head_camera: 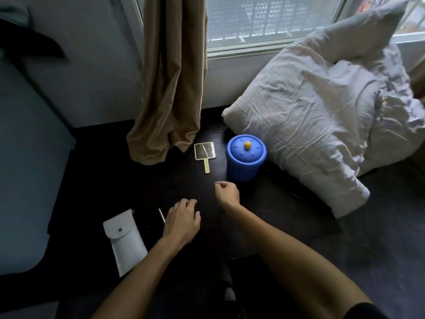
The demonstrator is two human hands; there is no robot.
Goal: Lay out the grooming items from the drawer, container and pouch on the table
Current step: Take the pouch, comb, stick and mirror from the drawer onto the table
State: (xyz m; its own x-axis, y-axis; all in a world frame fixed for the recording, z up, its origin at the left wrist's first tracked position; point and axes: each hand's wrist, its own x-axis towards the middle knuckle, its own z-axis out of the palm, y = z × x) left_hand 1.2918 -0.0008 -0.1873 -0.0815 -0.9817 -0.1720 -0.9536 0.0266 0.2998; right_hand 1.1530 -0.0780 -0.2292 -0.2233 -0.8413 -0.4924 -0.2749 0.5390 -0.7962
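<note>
A blue lidded container with a yellow knob stands on the dark table, its lid on. To its left lies a small gold-framed hand mirror, handle toward me. A white snap pouch lies closed at the near left. A thin silver tool rests between the pouch and my left hand, which lies palm down on the table with fingers curled. My right hand hovers just in front of the container, fingers loosely closed; nothing shows in it.
A tan curtain hangs down onto the table's back edge beside the mirror. A rumpled white pillow leans on the table's right side, touching the container. A window is behind. A pale wall or cabinet runs along the left.
</note>
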